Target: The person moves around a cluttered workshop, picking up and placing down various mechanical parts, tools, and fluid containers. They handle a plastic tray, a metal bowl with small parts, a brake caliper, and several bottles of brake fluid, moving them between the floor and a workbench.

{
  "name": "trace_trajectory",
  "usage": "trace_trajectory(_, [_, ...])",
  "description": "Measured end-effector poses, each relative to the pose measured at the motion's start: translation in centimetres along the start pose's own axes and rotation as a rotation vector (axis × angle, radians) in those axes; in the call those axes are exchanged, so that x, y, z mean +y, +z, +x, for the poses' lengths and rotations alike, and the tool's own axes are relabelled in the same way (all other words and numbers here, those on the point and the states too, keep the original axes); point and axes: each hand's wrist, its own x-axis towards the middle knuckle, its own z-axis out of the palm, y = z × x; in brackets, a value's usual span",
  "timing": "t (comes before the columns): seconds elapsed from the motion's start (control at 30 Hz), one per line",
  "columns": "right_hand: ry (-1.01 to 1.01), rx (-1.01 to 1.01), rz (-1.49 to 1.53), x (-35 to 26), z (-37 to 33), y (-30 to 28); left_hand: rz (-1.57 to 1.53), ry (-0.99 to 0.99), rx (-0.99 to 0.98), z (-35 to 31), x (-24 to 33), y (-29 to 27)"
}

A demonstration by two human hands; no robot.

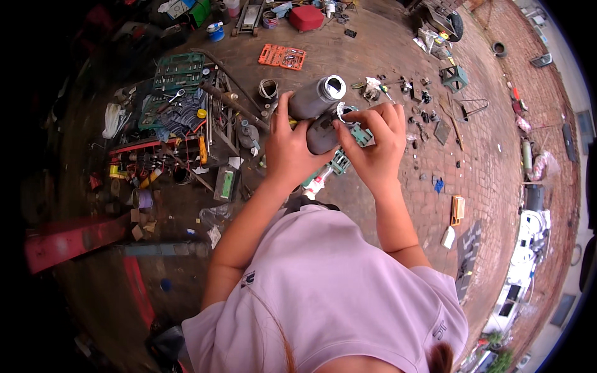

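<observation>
Up in front of my chest is a dark grey metal part (307, 102) with two short, thick cylinders side by side. The far cylinder ends in a bright silver rim (335, 87) around a dark opening. My left hand (287, 152) is wrapped around the part from the left, its thumb along the near cylinder (321, 135). At that cylinder's mouth sits a silver, toothed-looking ring (340, 111). My right hand (380, 140) pinches at this ring with thumb and forefinger. Whether the ring is loose or fixed is hidden by the fingers.
Below the hands lies a green tool case (341, 163), partly covered. An orange socket case (283, 56) lies open ahead on the floor. At left stands a cluttered bench (214, 146) with a green tool set (177, 76). Metal parts (426, 118) and a green stool (454, 78) are at right.
</observation>
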Motion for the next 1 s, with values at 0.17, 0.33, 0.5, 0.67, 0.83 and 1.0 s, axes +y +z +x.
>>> trace_trajectory(0.17, [0.097,0.017,0.104,-0.7,0.2,0.2,0.016,-0.011,0.003,-0.3,-0.6,-0.5])
trace_trajectory(0.33, [0.369,0.145,0.304,1.9,-0.4,-2.1,0.026,-0.006,-0.004,-0.6,-1.1,-0.6])
trace_trajectory(0.5, [0.554,-0.262,-0.237,9.0,-3.4,-6.5,-0.071,0.027,-0.071,-0.6,-1.8,-1.2])
trace_trajectory(0.67, [0.492,-0.347,-0.18,10.5,-5.2,-6.0,-0.276,0.061,-0.178,-0.2,-1.5,-1.5])
trace_trajectory(0.83, [0.257,-0.423,0.349,8.1,-2.2,-3.1,-0.419,0.153,-0.26,0.2,-0.9,-1.1])
trace_trajectory(1.0, [0.177,-0.376,0.435,7.2,-2.0,-0.3,-0.45,0.155,-0.258,0.1,-0.5,-1.3])
